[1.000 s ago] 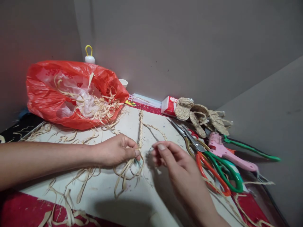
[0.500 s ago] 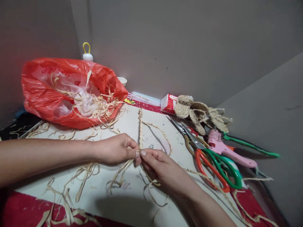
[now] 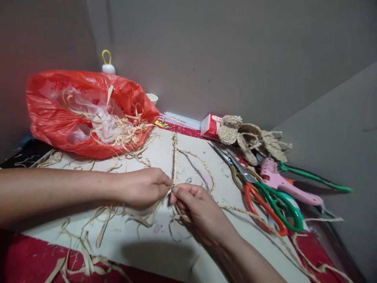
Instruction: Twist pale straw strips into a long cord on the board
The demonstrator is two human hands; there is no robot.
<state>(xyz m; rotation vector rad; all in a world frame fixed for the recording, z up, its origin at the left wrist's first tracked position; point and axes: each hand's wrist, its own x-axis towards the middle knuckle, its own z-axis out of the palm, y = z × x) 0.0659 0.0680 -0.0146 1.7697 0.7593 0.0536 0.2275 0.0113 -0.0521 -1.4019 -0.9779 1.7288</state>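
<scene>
A braided straw cord (image 3: 175,161) runs straight down from its far knot to my fingers, and one loop of it curves off to the right. My left hand (image 3: 150,184) is closed, knuckles up, on the loose straw strands at the braid's lower end. Thumb and finger of my right hand (image 3: 193,200) pinch the same end, right beside the left fingertips. Loose straw strands (image 3: 144,220) hang out below both hands. More finished braid (image 3: 250,214) trails from under my right hand toward the lower right.
A red plastic bag (image 3: 59,133) full of straw stands at the left. On the right lie scissors (image 3: 250,177), a pink glue gun (image 3: 288,184), green-handled pliers (image 3: 318,179) and woven straw pieces (image 3: 228,131). Straw scraps (image 3: 85,251) litter the front left. Behind is a grey wall (image 3: 235,59).
My left hand has rolled over, so its thumb no longer shows. The loose strands have swung in closer below it. My right hand keeps its pinch, nearly in place.
</scene>
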